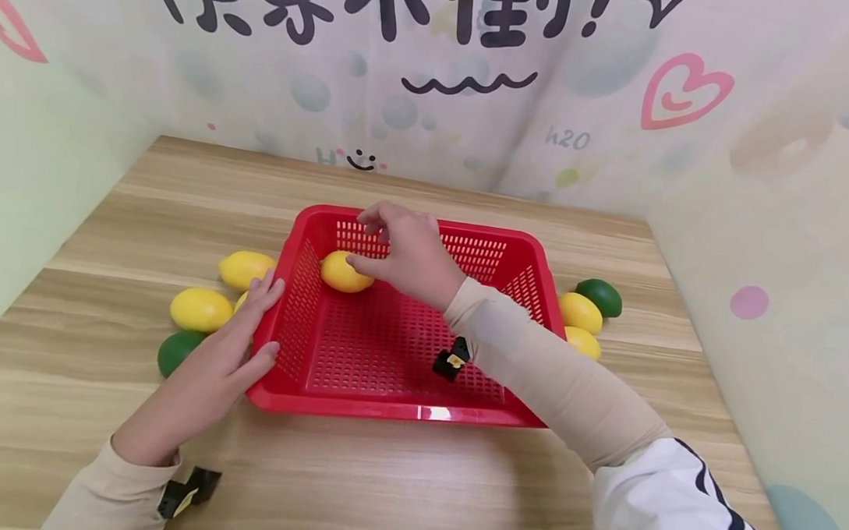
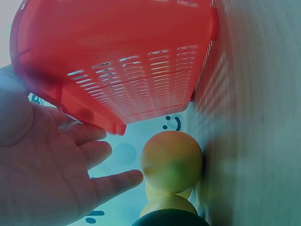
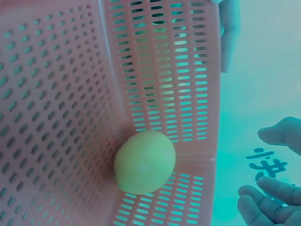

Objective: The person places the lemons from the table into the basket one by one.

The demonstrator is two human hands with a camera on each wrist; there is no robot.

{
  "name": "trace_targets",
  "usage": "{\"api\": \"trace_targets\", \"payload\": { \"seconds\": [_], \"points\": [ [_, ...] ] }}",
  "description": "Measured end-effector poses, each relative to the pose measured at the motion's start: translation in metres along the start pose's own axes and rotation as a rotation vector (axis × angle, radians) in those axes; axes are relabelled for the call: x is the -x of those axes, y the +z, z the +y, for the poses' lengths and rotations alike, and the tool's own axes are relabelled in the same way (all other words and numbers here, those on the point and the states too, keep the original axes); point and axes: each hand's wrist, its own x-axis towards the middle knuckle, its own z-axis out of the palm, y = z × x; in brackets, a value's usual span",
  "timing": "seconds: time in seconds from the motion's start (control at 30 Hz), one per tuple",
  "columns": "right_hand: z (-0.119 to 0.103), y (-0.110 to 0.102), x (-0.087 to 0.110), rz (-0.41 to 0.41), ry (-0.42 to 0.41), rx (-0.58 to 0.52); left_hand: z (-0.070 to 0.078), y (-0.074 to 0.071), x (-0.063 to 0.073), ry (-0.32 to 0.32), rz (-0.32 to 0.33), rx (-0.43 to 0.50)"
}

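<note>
A yellow lemon [image 1: 344, 272] lies in the far left corner of a red perforated basket [image 1: 419, 411]. Above the basket is my right hand [image 1: 412, 253], its thumb overlapping the lemon in the head view. The right wrist view shows a gap between this lemon [image 3: 145, 162] and the loosely bent fingers [image 3: 277, 193], which hold nothing. My left hand [image 1: 227, 363] rests against the basket's left rim with its fingers extended. Beside that hand lie yellow lemons [image 1: 201, 309] and a dark green fruit [image 1: 178, 351], partly behind the wrist.
Right of the basket, a second dark green fruit [image 1: 599, 298] and two yellow lemons [image 1: 580, 312] sit against its side. Walls with printed drawings [image 1: 471, 142] border the wooden table [image 1: 417, 483]. Black straps [image 1: 190, 492] hang at the wrists.
</note>
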Motion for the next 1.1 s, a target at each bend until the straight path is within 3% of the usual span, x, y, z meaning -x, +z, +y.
{"api": "trace_targets", "payload": {
  "seconds": [0.4,0.57,0.87,1.1],
  "points": [
    [0.002,-0.024,0.016,0.015,0.016,-0.052,-0.001,0.002,-0.001,0.003,0.005,-0.001],
    [0.005,-0.037,0.023,0.074,0.022,-0.022,-0.001,0.002,-0.001,-0.003,0.005,-0.004],
    [0.017,-0.056,0.034,0.092,0.036,0.02,-0.001,0.004,-0.001,-0.007,-0.001,0.012],
    [0.024,-0.072,0.045,0.15,0.028,0.069,-0.001,0.002,-0.001,-0.011,-0.005,0.01]
  ]
}}
